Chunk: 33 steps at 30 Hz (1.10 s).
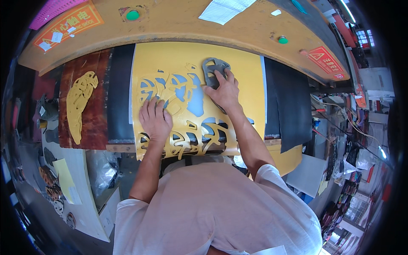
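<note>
A yellow sheet (165, 55) lies across the work surface, with several shaped holes cut through its left and near parts. My right hand (227, 91) grips a dark grey cutting die (209, 76) on the sheet's far right part, thumb on its left side and fingers over its top. The die's near end is partly hidden by my hand and wrist. My left hand (156, 118) rests palm down on the cut area at the left, fingers stretched forward. Loose-looking yellow strips and cut edges lie just beyond its fingertips.
Across the far side runs a yellow machine beam (178, 27) with green buttons (133, 15). A pile of yellow cut pieces (78, 106) lies on a reddish-brown board (95, 119) at left. Black sheeting (291, 102) hangs over the right edge. A pale table (78, 182) stands lower left.
</note>
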Each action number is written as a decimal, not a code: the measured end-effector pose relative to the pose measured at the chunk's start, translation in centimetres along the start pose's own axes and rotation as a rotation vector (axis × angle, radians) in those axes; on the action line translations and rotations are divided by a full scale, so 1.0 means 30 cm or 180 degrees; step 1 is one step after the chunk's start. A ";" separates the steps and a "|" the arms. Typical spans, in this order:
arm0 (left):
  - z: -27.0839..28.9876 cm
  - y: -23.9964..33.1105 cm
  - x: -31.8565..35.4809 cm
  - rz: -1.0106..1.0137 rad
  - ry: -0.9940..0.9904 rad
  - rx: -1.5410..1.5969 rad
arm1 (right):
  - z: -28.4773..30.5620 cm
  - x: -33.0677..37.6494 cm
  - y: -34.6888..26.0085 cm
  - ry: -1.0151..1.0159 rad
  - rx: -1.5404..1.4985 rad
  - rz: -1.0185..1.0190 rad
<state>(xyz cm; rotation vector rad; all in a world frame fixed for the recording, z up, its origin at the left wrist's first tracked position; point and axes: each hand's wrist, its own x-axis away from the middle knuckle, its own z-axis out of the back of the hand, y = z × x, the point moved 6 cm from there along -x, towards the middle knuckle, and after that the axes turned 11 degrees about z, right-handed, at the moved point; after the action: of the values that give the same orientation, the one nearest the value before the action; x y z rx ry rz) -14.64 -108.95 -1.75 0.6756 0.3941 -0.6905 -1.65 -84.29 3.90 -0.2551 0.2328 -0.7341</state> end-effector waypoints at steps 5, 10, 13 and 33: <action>-0.002 -0.004 0.009 0.0017 0.0053 0.0013 | 0.047 0.142 0.170 0.0710 -0.1124 -0.0314; -0.005 -0.013 0.020 0.0071 0.0010 0.0040 | 0.045 0.436 0.365 0.1004 -0.1212 -0.0632; 0.003 -0.011 0.028 0.0018 0.0065 0.0048 | 0.031 0.572 0.415 0.1011 -0.1221 -0.0495; 0.086 0.016 0.163 -0.0191 -0.0596 0.0050 | 0.017 0.661 0.389 0.1365 -0.0975 -0.0450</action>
<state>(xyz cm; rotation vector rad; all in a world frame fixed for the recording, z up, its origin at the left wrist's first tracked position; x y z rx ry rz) -10.54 -112.63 -2.31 0.6100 0.2373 -0.8073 20.11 -89.46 -1.58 -0.4068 0.7440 -0.8890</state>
